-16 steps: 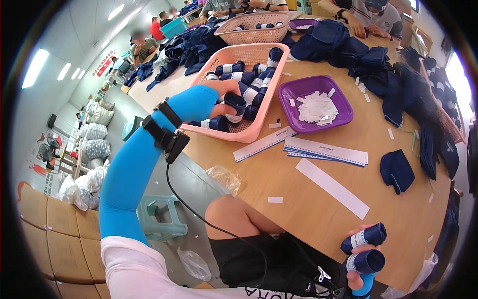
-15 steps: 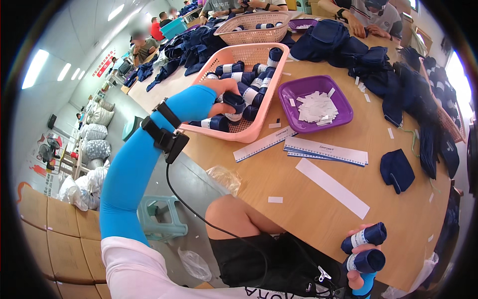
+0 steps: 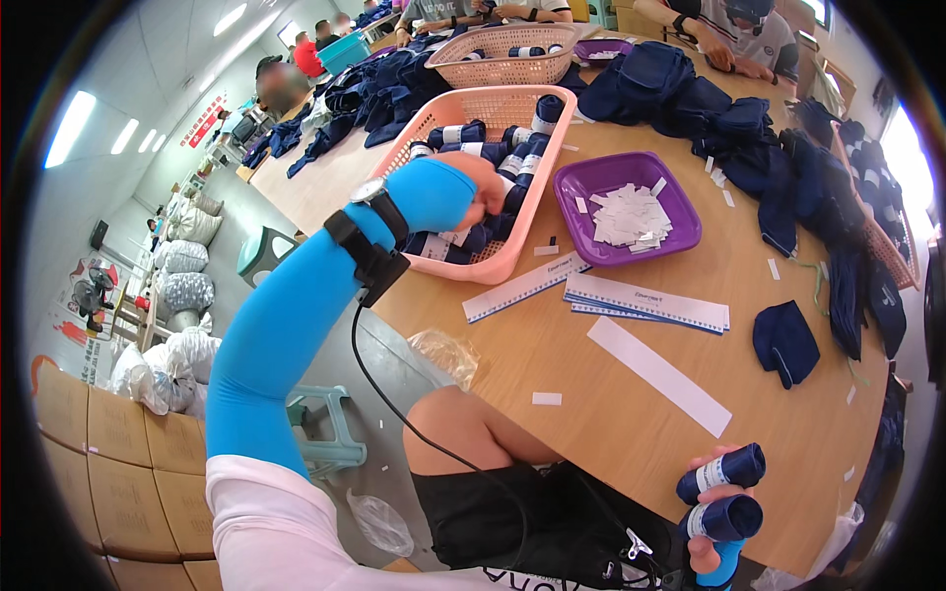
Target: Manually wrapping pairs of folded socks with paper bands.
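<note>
My left hand (image 3: 481,189) is down in the pink plastic basket (image 3: 505,266), over rolled navy cloth bundles with white paper bands (image 3: 463,132). Its fingers curl downward and are partly hidden, so whether a roll is in them cannot be made out. At the lower right, beside the table edge, my right hand (image 3: 727,492) is closed around two banded navy cloth rolls, an upper roll (image 3: 724,471) and a lower roll (image 3: 727,516).
A purple tray (image 3: 680,241) of small white slips stands right of the basket. Printed paper strips (image 3: 641,295), a blank white strip (image 3: 658,376) and a folded navy cloth piece (image 3: 785,342) lie on the table. Navy cloth heaps and co-workers' hands (image 3: 724,49) are beyond.
My left hand has shifted right within the basket and turned over, fingers now downward. The roll seen in it earlier no longer shows there. My right hand keeps both rolls, almost still.
</note>
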The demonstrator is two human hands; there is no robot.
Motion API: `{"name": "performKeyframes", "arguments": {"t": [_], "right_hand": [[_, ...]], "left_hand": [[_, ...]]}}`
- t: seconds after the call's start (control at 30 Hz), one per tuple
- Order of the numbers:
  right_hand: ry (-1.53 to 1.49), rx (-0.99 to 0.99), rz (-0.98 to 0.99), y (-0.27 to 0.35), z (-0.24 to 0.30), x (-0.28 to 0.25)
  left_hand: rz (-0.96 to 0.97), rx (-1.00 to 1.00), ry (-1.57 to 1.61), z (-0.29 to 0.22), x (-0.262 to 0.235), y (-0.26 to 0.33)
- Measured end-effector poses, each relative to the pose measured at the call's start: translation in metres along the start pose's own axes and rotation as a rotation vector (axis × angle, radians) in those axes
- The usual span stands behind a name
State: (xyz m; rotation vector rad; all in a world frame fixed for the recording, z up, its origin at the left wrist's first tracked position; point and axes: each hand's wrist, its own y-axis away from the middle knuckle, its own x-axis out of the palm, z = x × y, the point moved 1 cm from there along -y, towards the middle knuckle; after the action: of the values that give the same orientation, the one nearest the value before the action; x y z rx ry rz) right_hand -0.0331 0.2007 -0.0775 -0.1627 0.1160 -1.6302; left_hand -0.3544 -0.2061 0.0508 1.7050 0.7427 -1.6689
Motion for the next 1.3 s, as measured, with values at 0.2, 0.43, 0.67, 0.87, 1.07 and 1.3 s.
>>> {"name": "performKeyframes", "arguments": {"t": [0.2,0.43,0.67,0.87,1.07,1.3], "right_hand": [[0.032,-0.022,0.015,-0.003,0.002,0.0],[-0.003,-0.046,-0.012,-0.002,0.0,0.002],[-0.02,-0.069,0.036,-0.001,0.0,-0.001],[0.001,-0.087,0.069,-0.004,0.003,-0.005],[-0.012,-0.025,0.082,-0.002,0.007,-0.005],[0.033,-0.047,0.093,0.0,0.005,-0.005]], "left_hand": [[-0.112,0.194,-0.331,-0.009,0.022,-0.013],[-0.082,0.153,-0.523,0.002,0.042,-0.04],[0.15,0.173,-0.024,0.035,-0.001,-0.029],[0.059,-0.338,0.341,0.064,-0.008,-0.025],[0.025,-0.411,-0.007,0.101,0.022,-0.016],[0.157,-0.534,-0.144,0.082,0.032,-0.028]]}}
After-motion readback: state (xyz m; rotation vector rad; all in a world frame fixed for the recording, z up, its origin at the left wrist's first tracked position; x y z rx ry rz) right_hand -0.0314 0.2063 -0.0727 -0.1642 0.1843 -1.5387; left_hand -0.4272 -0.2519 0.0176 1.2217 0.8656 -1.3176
